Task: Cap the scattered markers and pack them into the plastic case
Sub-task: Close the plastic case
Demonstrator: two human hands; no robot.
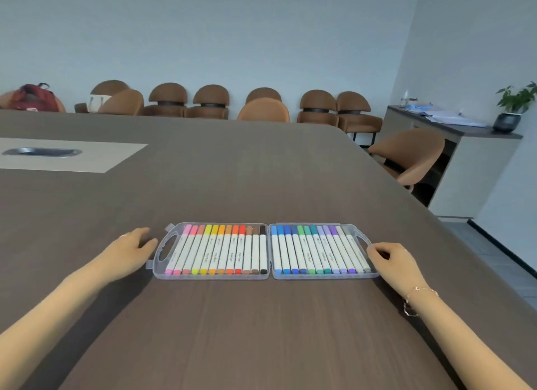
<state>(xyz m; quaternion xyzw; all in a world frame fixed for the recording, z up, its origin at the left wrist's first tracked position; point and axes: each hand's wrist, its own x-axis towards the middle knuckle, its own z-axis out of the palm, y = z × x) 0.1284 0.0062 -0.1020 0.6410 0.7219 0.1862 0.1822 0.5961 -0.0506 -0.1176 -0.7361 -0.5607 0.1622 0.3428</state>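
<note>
The plastic case (266, 275) lies open and flat on the table (232, 171), near the viewer, its two halves side by side. Markers (220, 251) fill both halves in rows, caps at the far end. The left hand (132, 248) rests at the case's left edge, the right hand (392, 259) at its right (touching the handle). Chairs (210, 100) line the far wall; a cabinet (470, 163) stands far right, a potted plant (513, 108) on it.

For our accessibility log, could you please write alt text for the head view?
An open plastic case full of capped markers lies on a brown table, with the left hand and right hand resting at its ends.
</note>
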